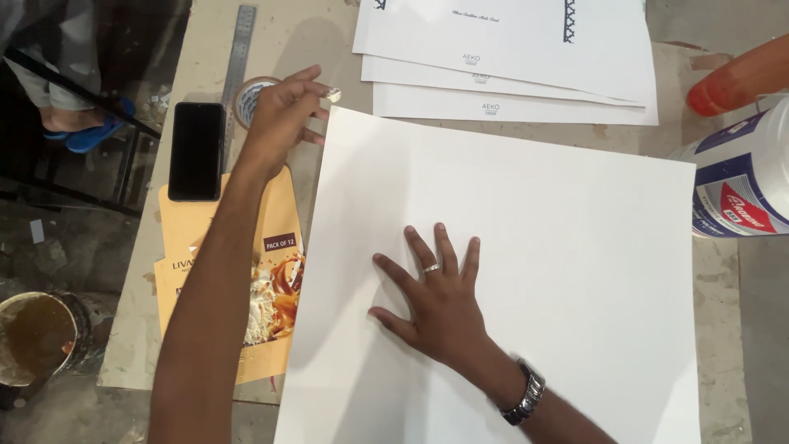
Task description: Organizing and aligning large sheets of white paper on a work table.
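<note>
White board, a large rectangular sheet (pixel 526 247), is seen lying flat across a worn wooden tabletop (pixel 320 37), filling most of the view. The right hand (pixel 436 300), with a ring on one finger and a metal wristwatch (pixel 526 393) at the wrist, is pressed palm-down on the sheet, fingers spread wide and nothing gripped. The left hand (pixel 279 115) is raised beyond the sheet's upper left corner, fingers curled, with a small pale scrap (pixel 333 94) pinched at the fingertips; what the scrap is cannot be told. Just behind that hand a roll of tape (pixel 246 99) is partly hidden, beside a black smartphone (pixel 196 150) and a long steel ruler (pixel 237 62). An orange printed paper packet (pixel 271 288) is laid under the left forearm, its edge tucked beneath the sheet. Three white printed sheets (pixel 509 74) are stacked at the far edge. A white plastic bottle with blue and red label (pixel 740 181) and an orange cap is placed at the right, and a rusty tin (pixel 37 337) is seen on the floor at lower left.
</note>
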